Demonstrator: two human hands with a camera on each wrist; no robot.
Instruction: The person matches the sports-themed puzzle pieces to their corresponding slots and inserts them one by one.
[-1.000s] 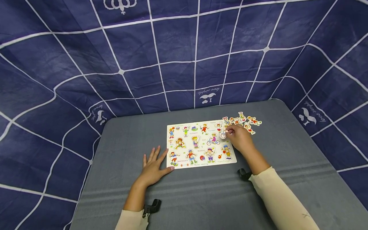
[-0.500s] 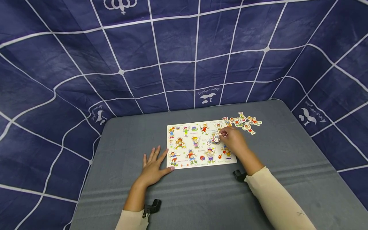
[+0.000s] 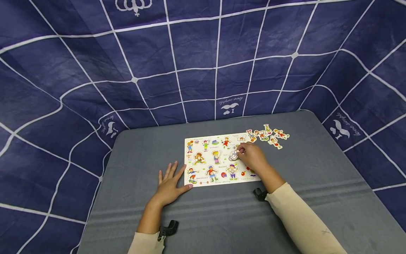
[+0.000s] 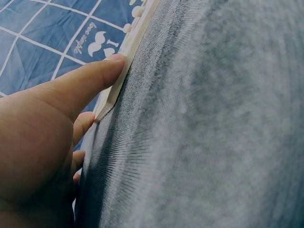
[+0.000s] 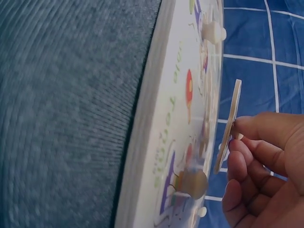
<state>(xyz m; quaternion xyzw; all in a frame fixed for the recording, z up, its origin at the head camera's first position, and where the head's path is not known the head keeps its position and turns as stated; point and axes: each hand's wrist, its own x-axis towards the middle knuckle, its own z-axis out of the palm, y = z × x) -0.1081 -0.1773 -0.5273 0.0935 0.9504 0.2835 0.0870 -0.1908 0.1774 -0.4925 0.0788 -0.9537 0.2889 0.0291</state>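
My right hand point(image 3: 254, 157) pinches a cyclist puzzle piece point(image 3: 233, 155) by its knob, over the right half of the white peg puzzle board point(image 3: 208, 163). In the right wrist view the thin wooden puzzle piece point(image 5: 230, 126) stands off the board's face, between thumb and fingers. The bicycle picture beneath is mostly hidden. My left hand point(image 3: 168, 187) lies with fingers spread at the board's left side. Its thumb point(image 4: 102, 73) rests on the board's edge in the left wrist view. Sports figures with round knobs cover the board.
Several loose puzzle pieces point(image 3: 274, 141) lie on the grey table point(image 3: 219, 218) past the board's upper right corner, one overlapping that corner. A blue curtain point(image 3: 190, 84) with white lines hangs behind and at both sides. Black straps point(image 3: 168, 228) circle the wrists.
My right hand has moved left and slightly down with the cyclist piece, from the board's right edge to over the bicycle picture. The left hand has stayed put.
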